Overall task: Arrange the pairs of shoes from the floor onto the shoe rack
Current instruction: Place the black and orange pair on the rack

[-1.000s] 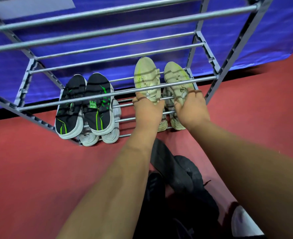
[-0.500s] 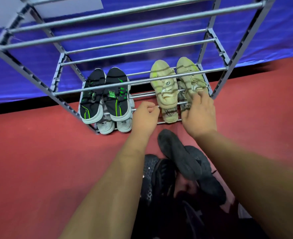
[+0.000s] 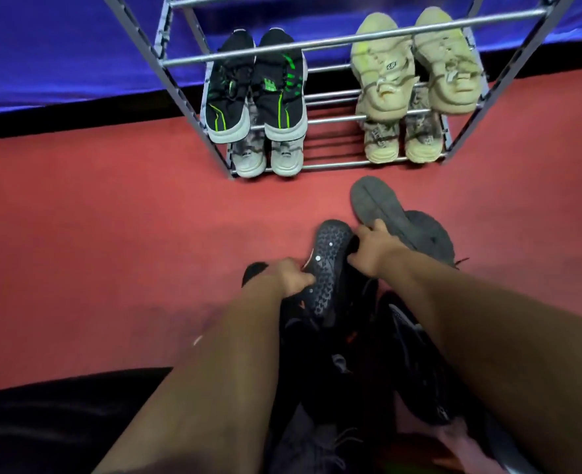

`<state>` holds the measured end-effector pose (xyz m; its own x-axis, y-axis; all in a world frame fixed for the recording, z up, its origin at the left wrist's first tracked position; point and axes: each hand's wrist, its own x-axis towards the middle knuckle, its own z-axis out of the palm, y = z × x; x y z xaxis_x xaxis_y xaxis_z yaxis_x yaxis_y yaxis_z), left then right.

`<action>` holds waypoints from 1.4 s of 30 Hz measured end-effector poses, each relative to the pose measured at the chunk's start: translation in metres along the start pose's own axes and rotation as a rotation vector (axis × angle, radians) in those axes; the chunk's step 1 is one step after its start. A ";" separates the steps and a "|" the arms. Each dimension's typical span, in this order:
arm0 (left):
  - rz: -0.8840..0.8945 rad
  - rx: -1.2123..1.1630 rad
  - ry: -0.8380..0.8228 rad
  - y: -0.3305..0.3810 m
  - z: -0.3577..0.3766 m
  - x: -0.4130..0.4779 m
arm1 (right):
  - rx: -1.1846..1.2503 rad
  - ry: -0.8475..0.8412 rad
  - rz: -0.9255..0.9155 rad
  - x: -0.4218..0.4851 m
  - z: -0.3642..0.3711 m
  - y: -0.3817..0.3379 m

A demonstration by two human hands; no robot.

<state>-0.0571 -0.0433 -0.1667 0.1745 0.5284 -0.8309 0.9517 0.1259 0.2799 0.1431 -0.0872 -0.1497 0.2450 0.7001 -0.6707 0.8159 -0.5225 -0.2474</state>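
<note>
Now left hand point(image 3: 293, 278), right hand point(image 3: 368, 249) grips curled round black knobbly-soled shoe point(image 3: 330, 268).

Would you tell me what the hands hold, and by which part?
The black patterned-sole shoe: left hand grips its left edge, right hand its right edge near the toe.

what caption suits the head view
Left hand and right hand grip a black patterned-sole shoe on the red floor before a grey metal shoe rack.
</note>
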 end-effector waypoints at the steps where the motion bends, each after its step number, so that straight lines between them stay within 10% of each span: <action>1: 0.012 -0.001 0.002 -0.004 0.004 0.000 | -0.028 0.023 -0.011 0.000 0.004 0.000; 17: -0.007 0.041 0.010 0.003 0.004 0.002 | 0.061 0.052 0.209 0.015 0.014 0.000; 28: -0.064 -0.024 0.028 0.015 0.015 0.013 | 0.073 -0.277 0.248 -0.005 0.050 0.001; 37: 0.109 -0.533 0.459 0.020 -0.015 0.019 | 0.132 -0.002 0.187 0.000 0.033 0.003; 42: 0.210 -0.277 0.775 0.025 -0.056 0.018 | 0.056 0.163 0.169 0.004 0.023 0.003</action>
<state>-0.0444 0.0166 -0.1482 0.0226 0.9769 -0.2126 0.8050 0.1083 0.5832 0.1339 -0.0972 -0.1691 0.4602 0.6674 -0.5854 0.7270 -0.6618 -0.1829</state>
